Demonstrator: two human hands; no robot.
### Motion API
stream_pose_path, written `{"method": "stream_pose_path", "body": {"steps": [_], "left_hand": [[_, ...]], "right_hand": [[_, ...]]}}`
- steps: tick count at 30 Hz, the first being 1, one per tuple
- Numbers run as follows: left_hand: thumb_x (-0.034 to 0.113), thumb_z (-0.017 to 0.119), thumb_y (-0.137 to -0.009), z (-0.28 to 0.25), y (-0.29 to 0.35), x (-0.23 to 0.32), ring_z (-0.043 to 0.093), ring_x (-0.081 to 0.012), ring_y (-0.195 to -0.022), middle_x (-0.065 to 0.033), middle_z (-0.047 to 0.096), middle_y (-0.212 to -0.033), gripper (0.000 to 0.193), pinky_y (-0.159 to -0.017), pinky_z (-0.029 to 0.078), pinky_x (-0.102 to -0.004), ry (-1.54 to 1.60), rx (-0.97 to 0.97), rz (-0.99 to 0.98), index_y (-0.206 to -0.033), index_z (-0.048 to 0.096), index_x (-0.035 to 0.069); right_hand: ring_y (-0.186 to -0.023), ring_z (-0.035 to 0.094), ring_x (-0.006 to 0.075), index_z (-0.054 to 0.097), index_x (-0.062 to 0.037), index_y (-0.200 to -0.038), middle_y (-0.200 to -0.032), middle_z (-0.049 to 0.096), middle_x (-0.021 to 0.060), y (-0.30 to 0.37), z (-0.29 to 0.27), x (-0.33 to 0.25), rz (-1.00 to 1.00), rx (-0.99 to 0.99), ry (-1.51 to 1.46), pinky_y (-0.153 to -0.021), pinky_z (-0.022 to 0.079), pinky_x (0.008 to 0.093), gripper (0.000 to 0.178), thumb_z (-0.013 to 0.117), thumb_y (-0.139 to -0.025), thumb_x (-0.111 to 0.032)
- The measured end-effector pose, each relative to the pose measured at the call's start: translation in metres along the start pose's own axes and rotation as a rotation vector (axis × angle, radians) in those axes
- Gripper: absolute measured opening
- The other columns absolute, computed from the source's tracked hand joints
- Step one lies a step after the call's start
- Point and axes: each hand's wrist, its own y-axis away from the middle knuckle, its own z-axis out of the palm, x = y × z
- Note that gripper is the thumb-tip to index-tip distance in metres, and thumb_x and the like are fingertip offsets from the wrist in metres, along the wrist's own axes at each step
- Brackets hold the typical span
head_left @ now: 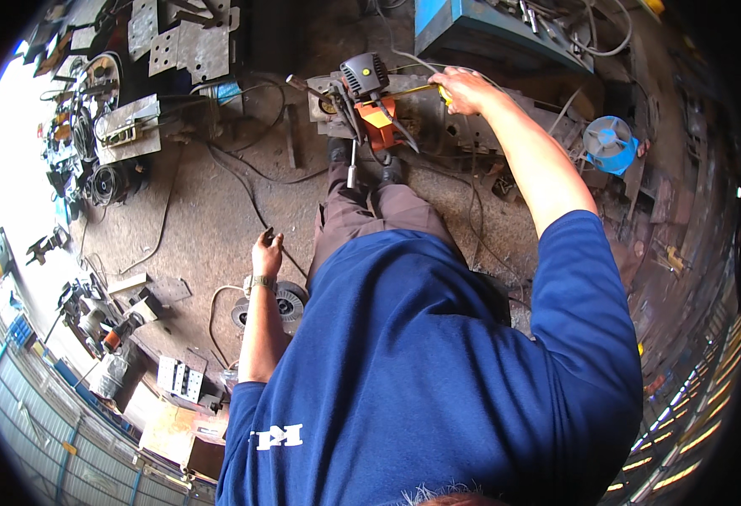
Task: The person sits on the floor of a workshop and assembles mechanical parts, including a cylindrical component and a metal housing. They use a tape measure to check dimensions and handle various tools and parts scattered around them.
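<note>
My right hand (465, 90) is closed around a yellow tape measure (445, 94), with the arm stretched forward and to the right. A thin yellow blade (411, 90) runs left from it toward an orange machine (379, 126) with a black motor housing (364, 74), standing just beyond my feet. Lower and to the left, my left hand (267, 253) hangs beside my leg with its fingers curled. Something small and dark shows at its fingertips, too small to name. A lever with a pale grip (352, 176) points from the machine toward me.
Cables (248, 181) trail over the floor near my feet. A wire spool (286, 305) lies by my left forearm. To the right stand a blue round-topped object (611, 143) and a blue bench (472, 38); drilled metal plates (193, 51) lie at the far left.
</note>
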Motion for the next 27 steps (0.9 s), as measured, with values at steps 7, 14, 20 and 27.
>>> {"method": "stream_pose_path", "body": {"steps": [7, 14, 20, 27], "left_hand": [[0.026, 0.070, -0.097, -0.010, 0.007, 0.039, 0.073, -0.0191, -0.082, -0.0137, 0.076, -0.094, 0.047, -0.075, 0.056, -0.0331, 0.039, -0.042, -0.103, -0.134, 0.063, -0.001], [0.026, 0.070, -0.098, -0.014, 0.016, 0.025, 0.073, -0.0179, -0.078, -0.0146, 0.076, -0.092, 0.047, -0.069, 0.056, -0.0322, -0.007, -0.053, -0.135, -0.137, 0.063, 0.001], [0.025, 0.069, -0.098, -0.013, 0.019, 0.032, 0.073, -0.0185, -0.079, -0.0153, 0.077, -0.099, 0.047, -0.071, 0.056, -0.0321, 0.038, -0.057, -0.165, -0.138, 0.061, 0.001], [0.025, 0.069, -0.098, -0.008, 0.013, 0.037, 0.073, -0.0194, -0.083, -0.0168, 0.077, -0.101, 0.048, -0.074, 0.057, -0.0327, 0.045, -0.066, -0.129, -0.137, 0.061, -0.002]], "right_hand": [[-0.138, 0.050, 0.0353, 0.051, -0.0212, -0.149, -0.145, 0.054, 0.0139, -0.001, -0.001, 0.001, 0.025, 0.009, 0.000, -0.113, 0.042, 0.0551, 0.078, 0.084, -0.079, -0.011], [-0.140, 0.049, 0.0349, 0.051, -0.0242, -0.148, -0.145, 0.054, 0.0099, -0.010, 0.009, 0.008, 0.003, 0.049, 0.035, -0.114, 0.040, 0.0577, 0.073, 0.078, -0.082, -0.009], [-0.139, 0.050, 0.0350, 0.053, -0.0236, -0.146, -0.142, 0.056, 0.0093, -0.014, 0.018, 0.013, -0.011, 0.111, 0.047, -0.112, 0.041, 0.0601, 0.066, 0.072, -0.085, -0.007], [-0.137, 0.051, 0.0344, 0.054, -0.0236, -0.145, -0.140, 0.056, 0.0091, -0.014, 0.017, 0.014, -0.029, 0.123, 0.049, -0.111, 0.042, 0.0607, 0.064, 0.071, -0.086, -0.007]]}}
